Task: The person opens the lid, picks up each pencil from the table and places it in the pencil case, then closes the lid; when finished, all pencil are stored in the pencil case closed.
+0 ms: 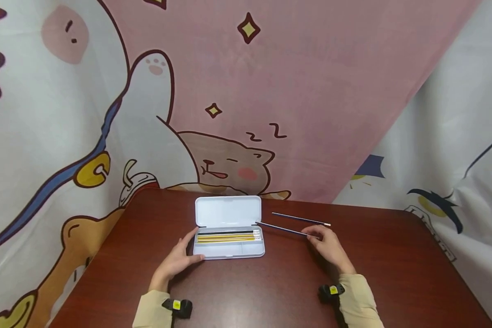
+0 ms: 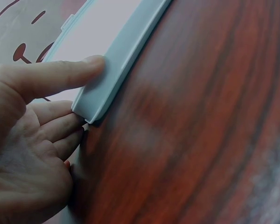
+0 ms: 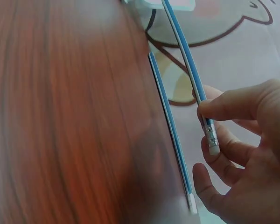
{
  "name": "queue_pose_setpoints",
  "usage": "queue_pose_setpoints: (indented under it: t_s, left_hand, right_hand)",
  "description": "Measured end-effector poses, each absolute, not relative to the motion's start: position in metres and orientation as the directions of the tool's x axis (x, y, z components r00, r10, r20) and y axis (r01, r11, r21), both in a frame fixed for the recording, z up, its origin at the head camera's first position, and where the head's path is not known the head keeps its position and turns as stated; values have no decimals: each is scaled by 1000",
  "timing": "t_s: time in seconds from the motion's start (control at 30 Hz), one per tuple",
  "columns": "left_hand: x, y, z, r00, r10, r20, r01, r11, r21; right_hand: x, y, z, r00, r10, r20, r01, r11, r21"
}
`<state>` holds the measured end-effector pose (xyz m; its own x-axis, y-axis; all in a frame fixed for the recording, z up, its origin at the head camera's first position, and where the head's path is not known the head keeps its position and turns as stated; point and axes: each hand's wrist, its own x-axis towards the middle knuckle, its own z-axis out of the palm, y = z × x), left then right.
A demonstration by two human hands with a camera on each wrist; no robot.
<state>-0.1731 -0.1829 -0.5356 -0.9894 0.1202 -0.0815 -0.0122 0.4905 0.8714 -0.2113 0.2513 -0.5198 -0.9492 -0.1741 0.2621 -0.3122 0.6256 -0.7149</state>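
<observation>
A white pencil case (image 1: 221, 249) lies with its lid (image 1: 228, 211) raised at the back. Several yellow and black pencils (image 1: 225, 237) lie side by side in its rear compartment. My left hand (image 1: 176, 260) holds the case's left end, the thumb (image 2: 79, 73) against the front wall and the other fingers around the corner. Between thumb and fingertips my right hand (image 1: 329, 246) pinches a blue-striped pencil (image 3: 189, 60) near its white eraser; its far tip points at the case's hinge side. Another blue-striped pencil (image 1: 297, 217) lies on the table behind it.
The case's front part has a divider near its right end. Under everything is a dark reddish wooden table (image 1: 238, 291). A printed cloth (image 1: 311, 91) with cartoon animals hangs behind the table and down both sides.
</observation>
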Motion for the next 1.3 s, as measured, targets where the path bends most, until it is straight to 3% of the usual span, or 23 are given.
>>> queue_pose_setpoints:
  t_s: [0.7,1.3]
  left_hand:
    - [-174,-184,-538,-989,119,-85,-20,466,884]
    - [-175,-183,-539,-991,110,-83,-19,488,873]
  right_hand:
    - [-226,163,-521,-897,-299,327,-443,579,-685]
    - [-229,102,-521,-873,-382,304,-478,546,-687]
